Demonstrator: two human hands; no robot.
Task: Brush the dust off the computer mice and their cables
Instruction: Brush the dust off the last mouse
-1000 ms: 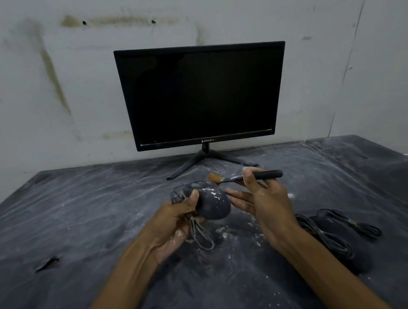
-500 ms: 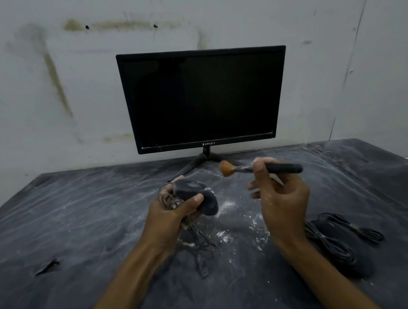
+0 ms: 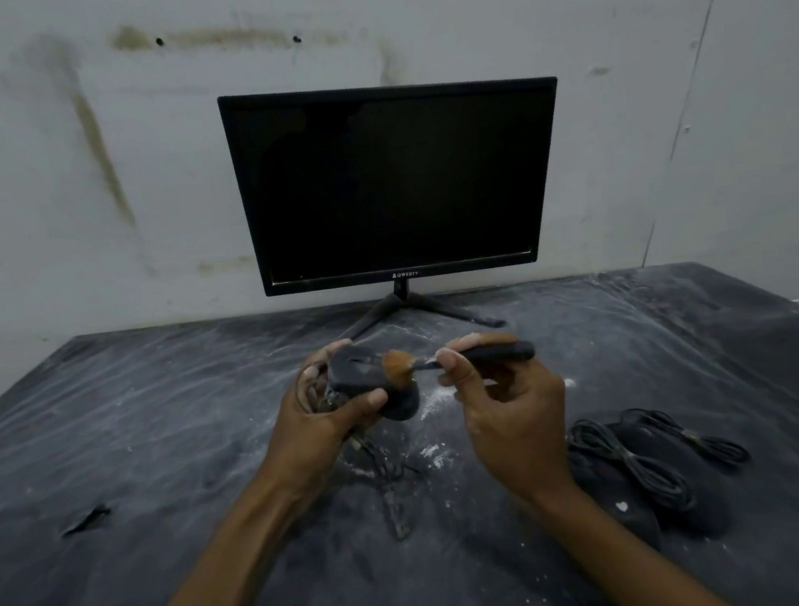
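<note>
Orange-brown bristles of our small black-handled brush [image 3: 449,361] now press against the dark grey plastic computer mouse [image 3: 371,380]; half a second ago the brush was lifted clear of it, off to the right, so we have brought it back down for another stroke. Our left hand [image 3: 321,421] grips the mouse from below, thumb across its near side, with part of its thin grey cable [image 3: 382,474] bunched in the palm and the rest trailing down onto the table. Our right hand [image 3: 509,410] pinches the brush handle between thumb and fingertips, the remaining fingers loosely curled beneath.

We hold the mouse above the middle of the dusty black table [image 3: 156,455], in front of the stand of the black flat-screen monitor [image 3: 393,179] at the far edge. White dust [image 3: 431,399] lies scattered on the surface just under and beside the mouse, which we judge to be what the strokes are knocking off.

Two more black mice with coiled black cables [image 3: 655,468] lie toward the near right of the table. We judge the task to be partway along: this mouse is in hand, and its hanging cable probably needs brushing yet.
</note>
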